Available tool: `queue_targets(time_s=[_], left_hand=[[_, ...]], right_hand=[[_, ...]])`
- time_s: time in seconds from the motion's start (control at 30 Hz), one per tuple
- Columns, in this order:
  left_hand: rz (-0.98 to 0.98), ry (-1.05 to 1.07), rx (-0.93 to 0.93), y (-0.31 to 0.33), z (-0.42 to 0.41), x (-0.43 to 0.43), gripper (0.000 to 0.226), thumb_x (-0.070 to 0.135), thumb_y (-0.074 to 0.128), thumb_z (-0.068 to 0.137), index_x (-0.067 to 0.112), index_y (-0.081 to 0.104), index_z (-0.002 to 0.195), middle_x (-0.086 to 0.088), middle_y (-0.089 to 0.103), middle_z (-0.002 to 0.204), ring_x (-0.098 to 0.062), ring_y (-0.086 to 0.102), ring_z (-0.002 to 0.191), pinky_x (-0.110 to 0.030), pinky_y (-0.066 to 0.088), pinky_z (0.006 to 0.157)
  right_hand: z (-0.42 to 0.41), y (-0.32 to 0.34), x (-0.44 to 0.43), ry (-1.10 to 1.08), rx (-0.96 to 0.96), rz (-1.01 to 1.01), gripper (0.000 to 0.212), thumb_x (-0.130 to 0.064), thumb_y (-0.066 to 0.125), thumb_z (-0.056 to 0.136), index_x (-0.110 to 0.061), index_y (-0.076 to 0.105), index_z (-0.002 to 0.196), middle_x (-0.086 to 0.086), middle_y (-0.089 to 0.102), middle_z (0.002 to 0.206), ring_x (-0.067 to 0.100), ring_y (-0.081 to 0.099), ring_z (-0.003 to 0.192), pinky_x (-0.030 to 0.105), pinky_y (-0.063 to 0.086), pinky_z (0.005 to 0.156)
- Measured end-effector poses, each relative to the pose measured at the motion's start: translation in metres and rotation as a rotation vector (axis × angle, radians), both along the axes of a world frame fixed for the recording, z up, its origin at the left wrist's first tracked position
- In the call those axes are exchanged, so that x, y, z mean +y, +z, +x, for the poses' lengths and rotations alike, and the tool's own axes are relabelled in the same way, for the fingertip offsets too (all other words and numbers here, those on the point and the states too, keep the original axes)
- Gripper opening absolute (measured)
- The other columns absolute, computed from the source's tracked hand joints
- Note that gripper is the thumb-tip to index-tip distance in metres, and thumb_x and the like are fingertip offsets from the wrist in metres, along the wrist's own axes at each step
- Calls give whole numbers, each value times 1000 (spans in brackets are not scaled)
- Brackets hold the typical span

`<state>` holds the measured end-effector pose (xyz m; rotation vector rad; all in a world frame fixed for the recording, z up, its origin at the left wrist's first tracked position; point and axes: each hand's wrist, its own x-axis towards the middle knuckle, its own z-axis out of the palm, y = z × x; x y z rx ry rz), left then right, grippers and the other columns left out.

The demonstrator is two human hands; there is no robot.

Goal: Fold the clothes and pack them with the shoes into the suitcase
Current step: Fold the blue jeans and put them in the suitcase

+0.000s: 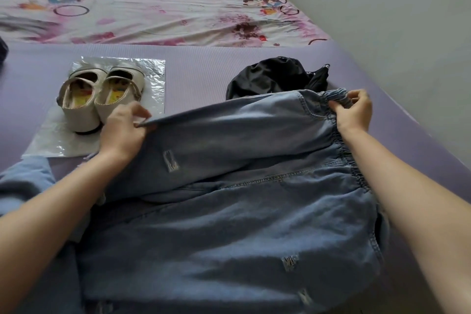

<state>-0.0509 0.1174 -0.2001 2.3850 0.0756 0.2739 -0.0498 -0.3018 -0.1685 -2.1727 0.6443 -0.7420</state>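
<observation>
Light blue ripped jeans (229,206) lie spread across the purple mat in front of me, one leg folded over the other. My left hand (122,130) pinches the folded edge of the upper leg. My right hand (353,112) grips the elastic waistband at the far right. A pair of cream shoes (98,99) stands on a clear plastic bag (153,76) just beyond my left hand. A crumpled black garment (270,78) lies behind the jeans. No suitcase is in view.
The purple mat (198,69) covers the near part of a bed; beyond it lies a pink floral sheet (142,7). A white wall (395,20) runs along the right side. A dark item (2,51) pokes in at the left edge.
</observation>
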Motion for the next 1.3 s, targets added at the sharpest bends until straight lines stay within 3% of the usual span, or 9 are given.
queue_targets(time_s=[0.2,0.37,0.5,0.67,0.8,0.97,1.13,1.23,1.3], left_hand=[[210,127,-96,-3,18,-23,32,-5,55,81,15,54,107,-9,66,105,-34,60,99,-42,44,82],[378,4,-59,-16,2,-20,72,22,73,78,12,37,140,-18,46,130,-35,36,125,-47,15,110],[305,-126,-139,-11,-37,-10,52,23,74,78,15,56,126,-12,56,121,-32,44,122,-50,17,112],[173,-127,-78,-3,-91,49,40,23,73,79,16,63,116,-4,62,114,-29,54,109,-47,38,100],[149,65,-41,-1,-130,110,39,16,75,76,10,64,113,-11,64,113,-33,53,107,-43,36,97],[-42,264,181,-24,-165,164,48,23,74,77,7,61,120,-20,56,124,-33,48,119,-44,33,105],[-124,291,225,-29,-176,179,59,24,74,78,12,52,132,-17,54,128,-32,48,122,-40,34,106],[-58,271,179,-30,-173,192,33,19,72,80,14,64,112,-14,67,103,-34,60,102,-42,46,91],[-89,292,139,-21,-171,197,16,18,67,85,12,68,99,-11,69,93,-31,63,93,-40,48,83]], right_hand=[[0,-19,15,-61,267,-211,45,-25,71,82,-8,53,120,14,52,128,34,43,120,38,33,99],[-12,-32,88,405,257,-441,43,-29,66,86,-11,59,125,13,38,148,30,32,135,38,15,113],[-44,-45,160,768,253,-422,37,-32,62,90,-18,61,124,3,37,150,23,25,140,31,5,113],[-69,-50,223,944,226,-304,35,-28,67,87,-22,64,121,-6,44,145,18,25,138,30,9,111],[-80,-46,276,1081,251,-198,45,-26,71,83,-21,60,127,-3,51,139,19,34,132,35,24,114],[-93,-37,347,1270,258,-309,55,-26,73,80,-25,55,132,-6,48,143,18,24,138,32,17,116],[-80,-22,384,1219,213,-497,20,-33,71,81,-18,74,93,0,70,98,19,50,113,23,14,106],[-67,-13,390,1071,215,-516,18,-33,66,85,-17,73,89,1,71,93,19,56,100,27,18,109],[-58,-8,394,961,199,-455,17,-34,65,86,-19,73,89,0,72,93,19,59,95,31,32,103]])
